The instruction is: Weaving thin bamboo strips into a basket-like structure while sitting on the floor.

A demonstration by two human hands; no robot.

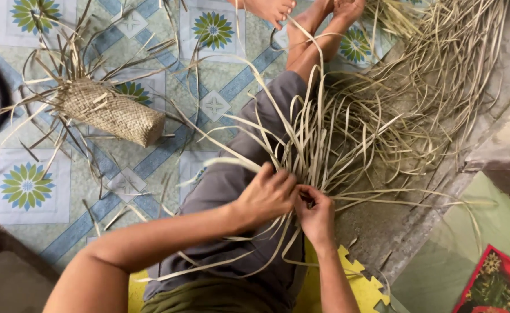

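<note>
View: head camera, looking straight down on a person seated on the floor with legs stretched forward.
Left hand: the left hand (265, 197) lies over the lap with fingers curled, clenched on a gathered set of pale dried leaf strips (307, 145) at the point where they meet.
Right hand: the right hand (317, 215) sits just beside the left hand, touching it, fingertips pinched on the same strips near their crossing.
Worked material: the pale dried leaf strips fan upward and outward from the two hands, crossing the grey trouser leg (231, 179); several long ends droop toward the person's waist.
Loose stock: a large tangled heap of dried strips (423, 81) lies to the right of the legs, on the bare grey part of the floor.
Finished piece: a small oblong woven basket of tan strips (111, 112), with uncut ends sticking out around it, lies on its side well apart from the hands, at the left.
Floor: a patterned floor covering with blue bands and green-and-blue flower squares (27, 185) spreads under the basket and the legs.
Feet: the bare feet (324, 14) show at the upper edge.
Seat: a yellow foam mat with a toothed edge (365, 284) lies under the person.
Corner: a red printed sheet (495, 284) shows at the lower right.
</note>
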